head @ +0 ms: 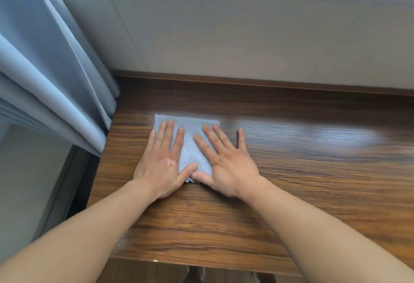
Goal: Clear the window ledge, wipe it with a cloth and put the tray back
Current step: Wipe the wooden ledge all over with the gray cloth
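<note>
My left forearm (78, 233) and right forearm (324, 233) reach in from the bottom edge over the wooden window ledge (291, 193). My left hand (161, 166) and right hand (226, 166) lie flat with fingers straight and spread, pressing side by side on the folded blue-grey cloth (190, 130), thumbs meeting at its near edge. The cloth sits near the ledge's left end, beside the grey curtain (56, 80).

left hand (162, 166): palm down, flat; fingers (167, 134) straight, slightly spread, pointing forward; thumb stretched toward the other hand.
right hand (226, 163): palm down, flat; fingers straight and fanned, little finger set widest; thumb tip just beside the left thumb.
left forearm (89, 226), right forearm (313, 226): bare, extended forward, converging toward the wrists.
</note>
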Available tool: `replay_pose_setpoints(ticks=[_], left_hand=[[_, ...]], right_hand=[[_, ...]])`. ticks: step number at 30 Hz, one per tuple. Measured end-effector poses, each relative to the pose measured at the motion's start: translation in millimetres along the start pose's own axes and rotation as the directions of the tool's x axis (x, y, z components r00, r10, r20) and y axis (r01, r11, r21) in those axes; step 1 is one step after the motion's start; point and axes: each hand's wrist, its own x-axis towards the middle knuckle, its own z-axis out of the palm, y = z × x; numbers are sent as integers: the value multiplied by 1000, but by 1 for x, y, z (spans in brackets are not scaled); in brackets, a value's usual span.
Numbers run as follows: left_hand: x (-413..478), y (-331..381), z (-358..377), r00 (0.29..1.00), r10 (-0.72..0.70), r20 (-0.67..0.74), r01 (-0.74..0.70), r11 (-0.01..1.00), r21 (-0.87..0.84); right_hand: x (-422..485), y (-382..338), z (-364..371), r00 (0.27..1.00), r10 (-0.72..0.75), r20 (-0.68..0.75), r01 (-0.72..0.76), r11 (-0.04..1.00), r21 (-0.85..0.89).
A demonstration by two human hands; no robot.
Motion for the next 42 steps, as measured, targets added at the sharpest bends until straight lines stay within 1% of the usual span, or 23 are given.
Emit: replay_pose_setpoints(ticks=[8,13,20,23,28,33,39,42], left_hand=[[45,98,-3,996,86,12,-86,996,-39],[74,163,-3,985,175,7,-174,983,-54],[113,256,3,949,316,-13,-316,947,-62],[128,299,4,931,364,-23,-365,930,-47],[147,369,5,897,441,-28,-442,896,-36],[167,440,5,868,497,4,-497,867,-29],[194,530,8,812,584,-20,-584,811,-19],[209,579,9,777,630,-16,-630,777,-16]], right_hand=[[-58,90,-6,995,104,11,-104,994,33],[-103,146,-6,982,187,-11,-186,981,53],[-166,222,0,953,296,-61,-289,953,94],[-195,254,2,934,343,-98,-331,936,118],[-242,303,6,900,420,-116,-406,905,125],[-289,353,15,858,489,-159,-470,871,145],[-347,419,21,801,567,-194,-544,824,161],[-378,452,22,764,617,-188,-594,787,169]])
